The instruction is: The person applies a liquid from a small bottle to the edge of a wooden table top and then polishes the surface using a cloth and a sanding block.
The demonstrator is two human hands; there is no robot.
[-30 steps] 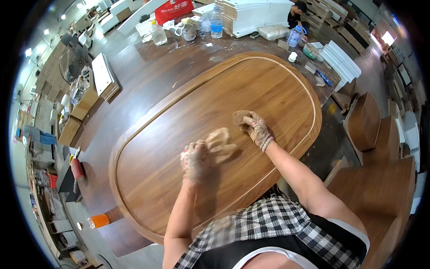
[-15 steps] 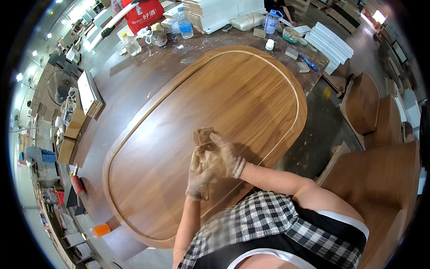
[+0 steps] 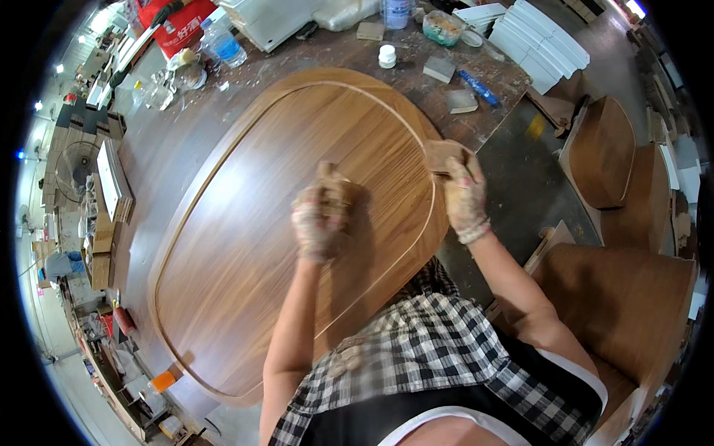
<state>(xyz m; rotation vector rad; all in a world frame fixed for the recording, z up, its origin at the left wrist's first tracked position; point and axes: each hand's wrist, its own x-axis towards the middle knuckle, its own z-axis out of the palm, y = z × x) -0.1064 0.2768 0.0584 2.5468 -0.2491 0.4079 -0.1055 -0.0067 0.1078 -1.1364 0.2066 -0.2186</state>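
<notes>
A large oval wood-grain panel (image 3: pixel 275 215) with a pale inlaid line near its rim lies before me on the worktable. My right hand (image 3: pixel 465 195), in a stained light glove, grips a small brown block (image 3: pixel 445 157) against the panel's right rim, over the inlaid line. Above the panel's middle, my left hand (image 3: pixel 318 219), gloved too, is closed around a crumpled tan piece (image 3: pixel 336 192), perhaps a rag; its kind is not clear. The fingers of that hand are partly blurred.
Along the table's far side stand a white jar (image 3: pixel 387 56), a water bottle (image 3: pixel 223 43), grey blocks (image 3: pixel 439 69) and a blue marker-like tool (image 3: pixel 478 88). White panels (image 3: pixel 534 44) are stacked beyond. Curved brown wooden pieces (image 3: pixel 606 152) stand at right, a fan (image 3: pixel 76 169) at left.
My hands were together over the panel's middle, at the brown block. They have parted: the right carried the block to the right rim, while the left stays over the middle. The view has shifted.
</notes>
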